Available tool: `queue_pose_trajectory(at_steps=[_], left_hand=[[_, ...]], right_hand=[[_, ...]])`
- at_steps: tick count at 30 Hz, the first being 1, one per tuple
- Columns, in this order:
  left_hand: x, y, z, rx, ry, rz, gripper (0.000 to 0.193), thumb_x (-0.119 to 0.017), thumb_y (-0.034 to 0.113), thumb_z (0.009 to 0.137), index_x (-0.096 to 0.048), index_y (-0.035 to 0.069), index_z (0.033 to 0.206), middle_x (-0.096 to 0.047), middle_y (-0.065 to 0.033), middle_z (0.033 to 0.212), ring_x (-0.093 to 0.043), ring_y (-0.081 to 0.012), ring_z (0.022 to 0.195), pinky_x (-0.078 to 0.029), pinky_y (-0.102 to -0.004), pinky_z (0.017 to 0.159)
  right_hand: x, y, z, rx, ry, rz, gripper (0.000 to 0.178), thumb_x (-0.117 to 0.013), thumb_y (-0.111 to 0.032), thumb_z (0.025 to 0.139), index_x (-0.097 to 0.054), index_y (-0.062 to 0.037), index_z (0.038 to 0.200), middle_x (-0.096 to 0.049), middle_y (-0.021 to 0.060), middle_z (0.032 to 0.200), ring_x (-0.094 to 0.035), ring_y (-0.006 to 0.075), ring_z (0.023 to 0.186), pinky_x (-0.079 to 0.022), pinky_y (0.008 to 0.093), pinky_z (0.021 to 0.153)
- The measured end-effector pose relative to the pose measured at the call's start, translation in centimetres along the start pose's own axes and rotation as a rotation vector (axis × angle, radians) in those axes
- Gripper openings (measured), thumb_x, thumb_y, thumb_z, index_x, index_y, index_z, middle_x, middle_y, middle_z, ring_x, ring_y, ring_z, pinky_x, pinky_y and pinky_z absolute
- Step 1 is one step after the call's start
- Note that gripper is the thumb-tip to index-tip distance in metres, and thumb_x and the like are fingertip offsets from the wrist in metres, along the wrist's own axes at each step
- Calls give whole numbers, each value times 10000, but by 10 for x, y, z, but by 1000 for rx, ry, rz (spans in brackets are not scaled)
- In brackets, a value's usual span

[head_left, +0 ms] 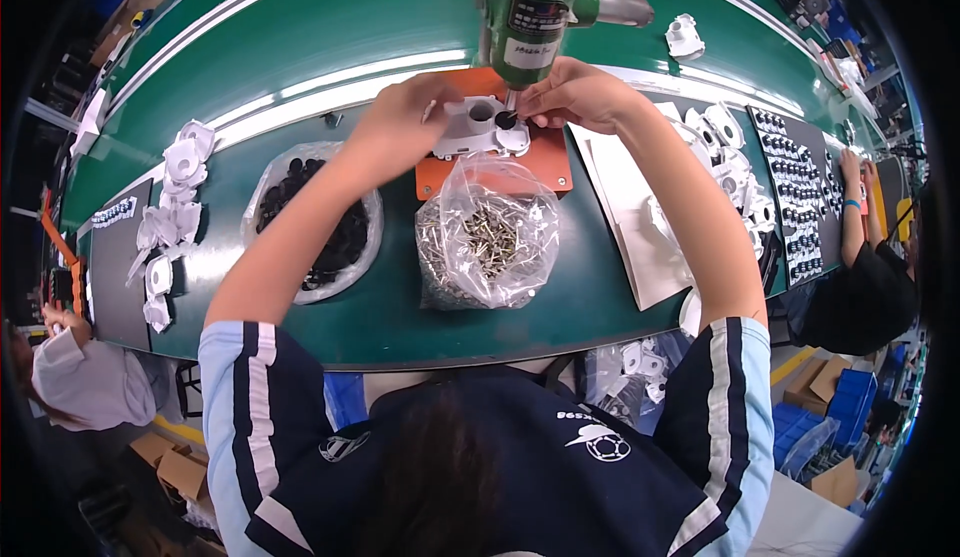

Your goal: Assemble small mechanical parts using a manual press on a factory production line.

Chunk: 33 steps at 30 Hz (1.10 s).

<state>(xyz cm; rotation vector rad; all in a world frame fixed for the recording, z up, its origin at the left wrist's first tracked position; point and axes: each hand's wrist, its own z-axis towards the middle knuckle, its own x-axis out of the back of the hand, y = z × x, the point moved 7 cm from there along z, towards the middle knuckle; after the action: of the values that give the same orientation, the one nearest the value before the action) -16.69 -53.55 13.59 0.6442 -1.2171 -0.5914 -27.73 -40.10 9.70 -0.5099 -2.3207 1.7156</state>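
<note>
A white plastic housing [470, 139] with a round collar lies on the orange fixture [437, 175] beneath the green press [530, 32]. A black round cap [506, 120] sits on the housing, right under the press's metal rod. My right hand [575, 95] is closed beside that rod, thumb and fingertips pinched together; what they hold is too small to make out. At the housing's left end is my left hand [408, 115], smeared by motion, so its grip is unclear. Just in front of the fixture stands a clear bag of metal screws [488, 237].
A clear bag of black caps [345, 232] is at left, near a row of white housings [182, 162]. To the right are cardboard sheets [625, 222], more white housings [735, 177] and a board of small parts [795, 197]. Other people work at both sides.
</note>
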Motion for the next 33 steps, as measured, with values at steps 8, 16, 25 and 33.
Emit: queue_pose_trajectory(at_steps=[8, 16, 25, 33], left_hand=[[-17, 11, -47, -549, -6, 378, 218, -549, 21, 722, -579, -23, 933, -546, -173, 1112, -479, -333, 1115, -374, -438, 959], [-20, 9, -49, -611, 76, 400, 188, -567, 37, 684, -562, -31, 858, -556, -175, 1059, -506, -317, 1083, -371, -432, 973], [-26, 12, -43, -533, 16, 445, 133, -558, 38, 712, -535, -14, 831, -574, -149, 1045, -510, -303, 1092, -488, -392, 808], [-34, 18, -36, -620, 58, 567, 114, -562, 73, 681, -560, -6, 762, -592, -133, 835, -580, -281, 932, -526, -371, 625]], right_hand=[[-11, -14, 5, -45, 33, -164, 181, -635, -15, 738, -551, -32, 897, -553, 29, 707, -456, 77, 527, -343, 211, 455], [-8, -13, 9, 57, 114, -441, 228, -709, -90, 708, -578, -37, 887, -565, 42, 758, -500, 117, 632, -413, 248, 567], [44, -58, 5, 175, 375, -769, 275, -634, -113, 777, -579, -71, 1043, -621, 69, 949, -575, 146, 825, -477, 301, 693], [-70, -127, -181, 397, 871, -745, 275, -490, -229, 858, -580, -29, 1024, -625, 76, 872, -590, 145, 750, -470, 284, 591]])
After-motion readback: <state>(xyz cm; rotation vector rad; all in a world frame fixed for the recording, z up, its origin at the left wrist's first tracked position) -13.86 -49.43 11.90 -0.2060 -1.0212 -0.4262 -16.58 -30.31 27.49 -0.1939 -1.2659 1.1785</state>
